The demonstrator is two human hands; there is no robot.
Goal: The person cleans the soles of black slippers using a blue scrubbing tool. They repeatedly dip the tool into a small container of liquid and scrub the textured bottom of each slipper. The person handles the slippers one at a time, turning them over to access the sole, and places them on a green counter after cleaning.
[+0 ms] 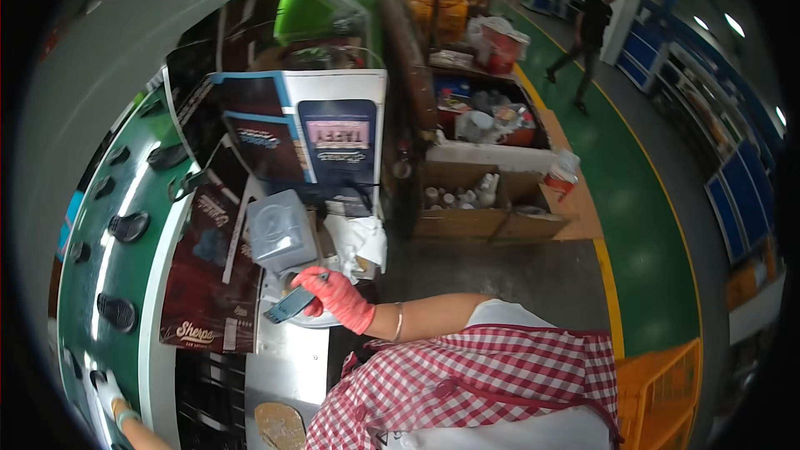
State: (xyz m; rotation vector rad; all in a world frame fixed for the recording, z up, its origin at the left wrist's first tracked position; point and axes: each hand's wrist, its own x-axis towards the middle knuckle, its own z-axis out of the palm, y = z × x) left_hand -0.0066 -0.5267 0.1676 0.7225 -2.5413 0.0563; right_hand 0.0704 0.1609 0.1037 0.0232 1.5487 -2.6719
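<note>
My right hand (337, 296), in a pink-red glove, is closed on a flat dark blue-grey piece (290, 305) held over a metal worktop (292, 358). Just behind it stands a grey plastic container (279, 229), with white cloth or paper (360, 240) beside it. My left hand (108, 392), in a white glove, rests at the lower left on the green conveyor belt (125, 192); whether it holds anything is hidden. Black shoe soles (129, 225) lie spaced along the belt. A red-and-white checked apron (467, 383) covers my front.
Dark printed cardboard sheets (208, 283) lie between belt and worktop, more stand behind (333, 137). A brown insole-shaped piece (279, 425) lies near the worktop's front. Open cardboard boxes with bottles (467, 208) sit to the right. An orange crate (658, 392) is lower right. A person (590, 33) walks the green aisle.
</note>
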